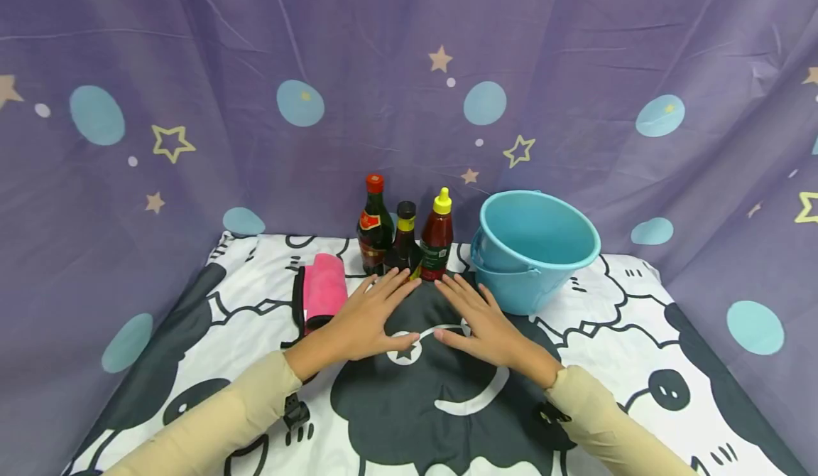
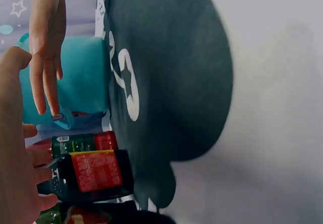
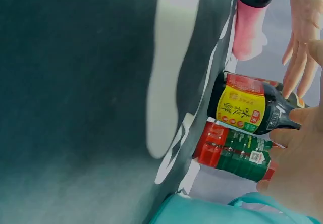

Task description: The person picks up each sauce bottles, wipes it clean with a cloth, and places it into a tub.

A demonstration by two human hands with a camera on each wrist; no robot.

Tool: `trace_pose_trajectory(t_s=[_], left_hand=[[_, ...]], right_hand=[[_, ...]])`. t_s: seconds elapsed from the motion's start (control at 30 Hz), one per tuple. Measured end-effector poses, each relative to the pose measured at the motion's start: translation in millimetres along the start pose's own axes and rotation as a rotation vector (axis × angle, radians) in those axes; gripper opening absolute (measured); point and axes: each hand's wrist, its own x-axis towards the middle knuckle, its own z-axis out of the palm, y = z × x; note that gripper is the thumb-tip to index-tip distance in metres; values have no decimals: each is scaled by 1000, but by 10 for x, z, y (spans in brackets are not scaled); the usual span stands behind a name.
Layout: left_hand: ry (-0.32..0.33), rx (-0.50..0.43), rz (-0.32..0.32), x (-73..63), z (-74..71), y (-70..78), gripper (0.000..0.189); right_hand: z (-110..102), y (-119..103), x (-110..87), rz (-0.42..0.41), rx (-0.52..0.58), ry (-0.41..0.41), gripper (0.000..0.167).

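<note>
Both hands are held out flat over the dark part of the printed cloth, fingers straight and pointing toward several bottles. My left hand (image 1: 371,316) is nearest the short dark sauce bottle with a black cap (image 1: 405,231), which shows a yellow and red label in the right wrist view. My right hand (image 1: 479,320) is in front of the red sauce bottle with a yellow nozzle cap (image 1: 437,238) and left of the stacked blue buckets (image 1: 511,288). A taller dark bottle with a red cap (image 1: 375,227) stands at the back left. Neither hand holds anything.
Left of the bottles lies a rolled pink cloth (image 1: 328,285) with black edging. The printed cloth (image 1: 607,376) with cartoon figures covers the surface. A purple curtain (image 1: 396,50) with stars and blue spots hangs behind and at both sides.
</note>
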Motion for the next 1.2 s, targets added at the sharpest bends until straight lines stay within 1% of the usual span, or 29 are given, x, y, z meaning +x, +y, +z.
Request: trace_pose_trajectory(t_s=[0.23, 0.37, 0.5, 0.63, 0.73, 0.83, 1.03, 1.2], left_hand=[[101, 24, 24, 39, -155, -40, 91], [144, 39, 24, 55, -217, -61, 90], [175, 42, 7, 50, -278, -82, 90], [181, 31, -28, 23, -322, -119, 89], [179, 27, -64, -9, -348, -150, 89], [190, 27, -100, -45, -359, -187, 89], [241, 42, -173, -122, -327, -292, 86], [266, 68, -231, -167, -279, -395, 84]], right_hand=[[-45, -43, 60, -13, 35, 29, 79], [-61, -66, 88, -7, 40, 48, 79], [-93, -119, 122, -2, 38, 75, 79], [-150, -187, 167, -15, 48, 103, 78], [-208, -235, 206, -23, 62, 122, 77], [-281, -275, 251, -27, 77, 148, 75], [-490, -374, 377, -36, 89, 210, 72], [-673, -457, 469, -82, 70, 263, 69]])
